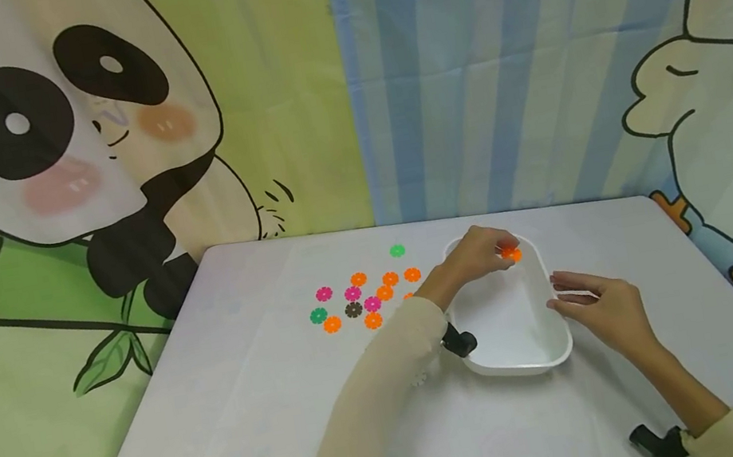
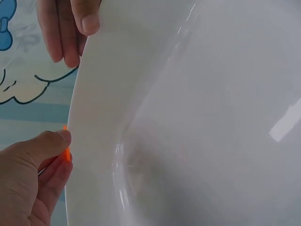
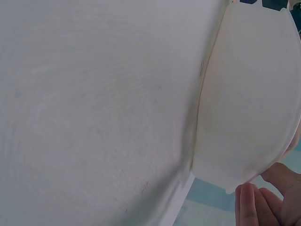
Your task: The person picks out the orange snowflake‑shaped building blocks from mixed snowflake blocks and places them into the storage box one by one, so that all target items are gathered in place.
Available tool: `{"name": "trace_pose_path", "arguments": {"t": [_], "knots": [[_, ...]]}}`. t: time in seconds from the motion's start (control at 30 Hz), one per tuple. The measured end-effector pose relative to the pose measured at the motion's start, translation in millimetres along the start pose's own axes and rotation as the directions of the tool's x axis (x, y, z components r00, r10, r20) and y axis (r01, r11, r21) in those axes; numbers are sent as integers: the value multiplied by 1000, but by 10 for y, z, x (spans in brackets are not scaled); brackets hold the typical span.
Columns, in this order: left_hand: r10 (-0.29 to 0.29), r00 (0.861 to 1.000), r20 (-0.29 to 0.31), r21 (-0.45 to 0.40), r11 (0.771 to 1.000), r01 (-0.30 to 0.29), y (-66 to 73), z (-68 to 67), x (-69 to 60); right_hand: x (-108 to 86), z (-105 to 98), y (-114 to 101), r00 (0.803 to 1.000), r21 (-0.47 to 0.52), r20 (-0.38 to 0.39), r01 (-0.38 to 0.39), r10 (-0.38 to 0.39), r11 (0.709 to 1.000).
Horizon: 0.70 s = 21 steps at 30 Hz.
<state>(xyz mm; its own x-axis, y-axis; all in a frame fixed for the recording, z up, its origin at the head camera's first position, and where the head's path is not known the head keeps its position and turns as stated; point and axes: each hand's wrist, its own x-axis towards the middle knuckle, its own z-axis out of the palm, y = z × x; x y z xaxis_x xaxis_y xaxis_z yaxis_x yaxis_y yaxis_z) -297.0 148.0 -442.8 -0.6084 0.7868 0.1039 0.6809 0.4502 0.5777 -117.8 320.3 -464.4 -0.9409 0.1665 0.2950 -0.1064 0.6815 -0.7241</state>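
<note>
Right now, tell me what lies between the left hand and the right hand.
The head view shows something orange, pinched by the left hand, then the side and rim of the white tray, at the right hand.

The tray (image 1: 503, 331) is white, the discs (image 1: 373, 320) orange, pink, green and brown, the backdrop (image 1: 494, 78) partly blue-striped.

Two hands, one left (image 1: 476, 254) and one right (image 1: 608, 305). One tray (image 1: 504, 310) on one worktop (image 1: 214, 448). Seven orange discs (image 1: 358, 279) lie on the worktop, one partly hidden by a sleeve (image 1: 366, 398); the left fingers (image 1: 496, 238) pinch an eighth. Also three pink discs (image 1: 324, 294), two green discs (image 1: 319, 315), one brown disc (image 1: 353, 309), one mostly hidden white disc (image 1: 419, 379). Two black gadgets (image 1: 459, 341), one per wrist. Behind, two cartoon animals (image 1: 192, 140).
</note>
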Motion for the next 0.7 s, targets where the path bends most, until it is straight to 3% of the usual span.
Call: {"name": "trace_pose_path", "arguments": {"t": [0.27,0.5,0.7], "knots": [[81,996,42,91,992,-84,-8,86,73,-5,17,22,1000,36,-13,10,-10,999],[57,995,88,182,981,-72,-76,155,116,5,17,19,1000,49,-17,-9,10,999],[87,990,115,242,964,-113,-117,198,163,5,2,9,1000,85,-23,-11,13,996]]}}
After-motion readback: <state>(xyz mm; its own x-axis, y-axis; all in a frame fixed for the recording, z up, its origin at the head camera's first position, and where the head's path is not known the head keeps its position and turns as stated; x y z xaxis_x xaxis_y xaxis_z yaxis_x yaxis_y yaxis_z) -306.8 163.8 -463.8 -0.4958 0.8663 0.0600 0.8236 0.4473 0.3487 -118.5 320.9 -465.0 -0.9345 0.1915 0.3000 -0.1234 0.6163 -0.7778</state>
